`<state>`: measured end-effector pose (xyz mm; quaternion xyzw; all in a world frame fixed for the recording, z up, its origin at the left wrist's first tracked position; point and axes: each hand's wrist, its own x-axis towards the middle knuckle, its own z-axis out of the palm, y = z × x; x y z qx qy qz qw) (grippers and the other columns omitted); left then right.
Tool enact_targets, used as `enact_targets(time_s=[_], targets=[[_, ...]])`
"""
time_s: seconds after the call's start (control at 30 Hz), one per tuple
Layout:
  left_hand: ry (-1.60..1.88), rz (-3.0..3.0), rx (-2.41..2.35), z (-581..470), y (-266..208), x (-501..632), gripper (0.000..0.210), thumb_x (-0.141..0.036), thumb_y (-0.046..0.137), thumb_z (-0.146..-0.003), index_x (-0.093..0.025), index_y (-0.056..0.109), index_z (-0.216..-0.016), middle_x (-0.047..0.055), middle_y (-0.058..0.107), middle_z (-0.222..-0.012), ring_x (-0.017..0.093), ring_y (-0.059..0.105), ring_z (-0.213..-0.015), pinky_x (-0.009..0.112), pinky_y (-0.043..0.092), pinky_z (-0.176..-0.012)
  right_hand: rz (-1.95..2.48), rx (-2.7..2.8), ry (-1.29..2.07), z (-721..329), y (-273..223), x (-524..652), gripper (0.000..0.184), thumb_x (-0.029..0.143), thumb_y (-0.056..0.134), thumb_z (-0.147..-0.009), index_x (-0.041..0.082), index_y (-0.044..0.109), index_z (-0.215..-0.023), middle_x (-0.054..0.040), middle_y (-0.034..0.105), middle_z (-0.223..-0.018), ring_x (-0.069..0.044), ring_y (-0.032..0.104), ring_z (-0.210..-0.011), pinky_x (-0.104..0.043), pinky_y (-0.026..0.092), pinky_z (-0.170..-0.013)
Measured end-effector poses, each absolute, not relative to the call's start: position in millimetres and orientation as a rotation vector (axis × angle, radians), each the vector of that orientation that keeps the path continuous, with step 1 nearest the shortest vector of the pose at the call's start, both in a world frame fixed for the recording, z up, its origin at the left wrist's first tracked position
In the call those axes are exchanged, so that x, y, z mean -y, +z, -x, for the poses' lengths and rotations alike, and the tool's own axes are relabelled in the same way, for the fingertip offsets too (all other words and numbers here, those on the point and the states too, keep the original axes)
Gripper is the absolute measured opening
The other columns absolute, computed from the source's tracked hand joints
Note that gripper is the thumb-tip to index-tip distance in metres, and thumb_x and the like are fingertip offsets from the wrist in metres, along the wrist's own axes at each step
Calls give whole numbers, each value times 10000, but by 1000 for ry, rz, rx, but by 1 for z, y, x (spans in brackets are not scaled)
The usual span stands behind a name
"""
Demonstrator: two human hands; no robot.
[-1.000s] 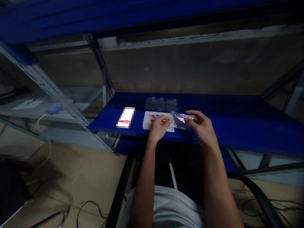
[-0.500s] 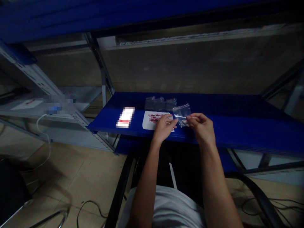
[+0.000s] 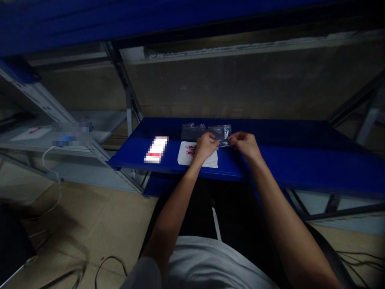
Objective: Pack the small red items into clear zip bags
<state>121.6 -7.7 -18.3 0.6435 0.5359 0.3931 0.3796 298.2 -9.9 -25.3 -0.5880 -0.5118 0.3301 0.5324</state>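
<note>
Bag (image 3: 224, 130): clear plastic, spread between the two hands over the blue shelf (image 3: 300, 156), just beyond the sheet's far edge; light is caught in its creases.
Left hand (image 3: 206, 145): half curled, thumb and fingers drawn near each other by the bag's lower left; in this dim light, whether anything is gripped cannot be told.
Right hand (image 3: 245, 143): fingers bent inward, nearly closed; the bag's lower right edge is pinched between thumb and fingertips.
Other bags (image 3: 192, 131): laid flat on the shelf, left of the bag and behind the sheet.
Sheet (image 3: 212, 161): white, laid near the shelf's front edge; dark red bits (image 3: 189, 150) are gathered on its left part (partly screened by the left hand).
Bright oblong (image 3: 156, 149): pixelated, set left of the sheet, well apart from the bag.
Side rack (image 3: 102, 119): grey; a paper (image 3: 31, 133) is placed on it, a white cable (image 3: 45, 157) is hung below.
</note>
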Motion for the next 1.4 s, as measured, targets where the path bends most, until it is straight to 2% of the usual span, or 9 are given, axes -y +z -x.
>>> enact_targets(time_s=[0.13,0.37,0.5,0.6,0.87,0.97,1.07,1.2,1.4], targets=[[866,-1854,-1587,-124,-4,-41,313,-152,630,-913,-162,629,-1226,65,785,-930,138,737,-711,210,522,-639,1550,1328,574,-297,-19,-38,225,188,752,-719,179,684,-934,-42,748,-775,-195,677,-666,-273,484,-595],[752,-2012,-1677,-127,3,-73,241,-77,586,-900,-102,735,-1088,176,768,-1047,238,734,-984,294,549,-805,1767,1637,279,-285,-24,-65,448,170,743,-827,119,658,-1264,-143,782,-976,-321,732,-991,-397,555,-896],[733,-2104,-1701,-125,-6,-61,296,-138,497,-970,-135,744,-1133,194,730,-1193,284,693,-1122,374,536,-943,1838,1664,287,-282,-31,-62,595,240,721,-876,108,546,-1430,-197,757,-1103,-365,712,-1079,-444,553,-942],[740,-2146,-1709,-124,-14,-52,328,-159,465,-989,-173,734,-1177,186,695,-1274,285,675,-1155,403,516,-994,1876,1682,281,-282,-31,-58,614,317,688,-915,136,504,-1471,-216,735,-1147,-389,706,-1090,-483,553,-928],[924,-2103,-1731,-99,-1,-31,251,-200,524,-990,-207,727,-1136,121,750,-1192,234,689,-1124,314,501,-962,1792,1726,181,-294,-37,-33,464,374,556,-985,155,581,-1394,-202,734,-1206,-355,693,-1093,-450,535,-935],[1168,-1919,-1754,-67,-2,-1,180,-223,580,-961,-203,747,-1022,73,773,-917,216,721,-909,278,501,-831,1740,1789,138,-312,-48,-11,324,287,533,-966,150,687,-1215,-171,752,-1172,-315,701,-1059,-400,523,-921],[1328,-1804,-1824,-34,-15,34,160,-243,570,-965,-201,724,-963,18,694,-727,181,678,-726,260,461,-738,1675,1928,100,-333,-58,15,241,256,530,-944,164,732,-1037,-140,765,-1027,-293,699,-996,-383,508,-898],[1398,-1798,-1852,-4,-39,60,148,-247,550,-964,-209,693,-949,-15,606,-662,164,615,-654,256,401,-666,1650,1975,-14,-348,-66,42,282,316,498,-981,158,727,-1025,-146,730,-981,-286,671,-911,-401,506,-868],[1464,-1777,-1793,6,-55,63,169,-294,508,-986,-219,641,-914,-41,535,-639,138,569,-610,236,378,-628,1629,2070,-177,-339,-70,60,389,413,431,-1041,160,725,-1074,-178,662,-1040,-327,597,-973,-457,493,-923]])
